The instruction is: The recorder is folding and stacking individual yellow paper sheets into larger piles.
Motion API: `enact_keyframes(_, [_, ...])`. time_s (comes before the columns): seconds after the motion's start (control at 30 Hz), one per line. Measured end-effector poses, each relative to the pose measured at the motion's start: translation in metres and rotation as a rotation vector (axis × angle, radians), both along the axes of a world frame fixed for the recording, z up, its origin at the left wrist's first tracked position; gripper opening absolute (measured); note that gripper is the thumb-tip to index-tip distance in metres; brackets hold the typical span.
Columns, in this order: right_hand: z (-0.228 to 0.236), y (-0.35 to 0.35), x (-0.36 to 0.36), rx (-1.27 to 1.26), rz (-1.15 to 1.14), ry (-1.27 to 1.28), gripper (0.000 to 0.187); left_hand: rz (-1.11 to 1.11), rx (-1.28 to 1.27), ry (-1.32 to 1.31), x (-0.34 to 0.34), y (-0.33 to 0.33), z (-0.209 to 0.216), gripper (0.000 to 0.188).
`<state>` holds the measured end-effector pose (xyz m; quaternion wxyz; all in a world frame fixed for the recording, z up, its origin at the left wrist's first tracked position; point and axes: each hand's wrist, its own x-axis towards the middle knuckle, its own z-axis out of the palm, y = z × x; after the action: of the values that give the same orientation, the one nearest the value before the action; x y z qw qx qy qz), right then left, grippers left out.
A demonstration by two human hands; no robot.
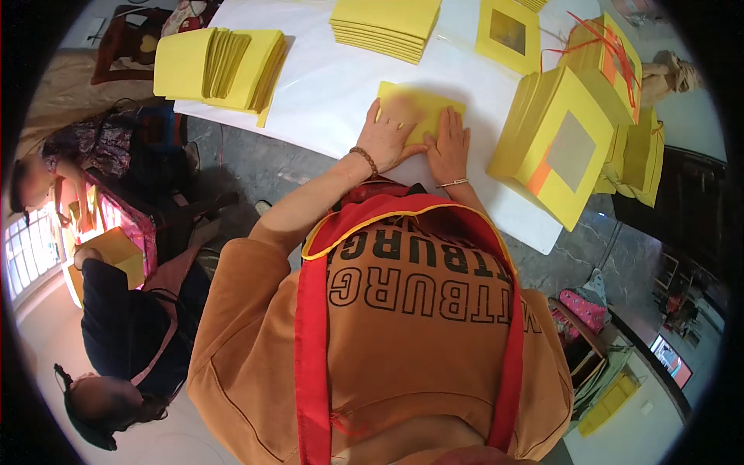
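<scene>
Both my hands press on a flat yellow paper piece (435, 99), which lies near the table's front edge and looks like a folded bag or envelope. My left hand (390, 138) rests on its left part, palm down with the fingers stretched out; its fingertips are partly blurred. On the right side of the piece lies my right hand (448, 147), flat, its fingers pointing away from me. Neither hand grips anything. The covered middle and lower edge of the paper are hidden under my hands.
The white-covered table (310, 101) carries a fanned yellow stack (244, 70) at left and a neat yellow stack (384, 27) behind my hands. Yellow bags with grey panels (570, 151) stand at right, near bags tied with red ribbon (620, 66). Another person (128, 310) handles a yellow bag at left.
</scene>
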<state>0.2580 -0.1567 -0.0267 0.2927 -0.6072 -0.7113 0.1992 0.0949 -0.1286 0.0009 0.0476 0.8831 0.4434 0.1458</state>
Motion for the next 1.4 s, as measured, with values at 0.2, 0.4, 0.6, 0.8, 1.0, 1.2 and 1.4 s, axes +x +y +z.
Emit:
enact_keyframes(0.2, [0.010,-0.006,-0.003,-0.062,-0.108,-0.508,0.057,0.001,0.032,0.056,0.000,0.000,-0.004,0.067])
enact_keyframes(0.4, [0.007,-0.011,-0.003,-0.007,-0.151,-0.538,0.054,-0.030,0.028,0.051,0.001,-0.003,-0.005,0.062])
enact_keyframes(0.6, [-0.001,-0.008,0.000,-0.013,-0.141,-0.485,0.055,-0.311,0.115,-0.018,-0.015,-0.001,0.009,0.054])
enact_keyframes(0.8, [0.002,-0.005,-0.003,-0.093,-0.161,-0.374,0.055,-0.299,0.260,0.261,0.004,-0.006,0.012,0.043])
enact_keyframes(1.0, [0.010,0.000,0.003,-0.155,-0.162,-0.175,0.052,-0.281,0.366,0.191,0.009,0.005,0.002,0.031])
enact_keyframes(1.2, [0.009,-0.006,-0.003,0.036,-0.308,0.511,0.053,-0.345,-0.032,0.077,-0.010,0.039,0.047,0.035])
enact_keyframes(1.4, [-0.026,-0.018,-0.006,0.007,-0.233,0.469,0.051,-0.292,0.458,-0.220,-0.051,0.120,0.172,0.042])
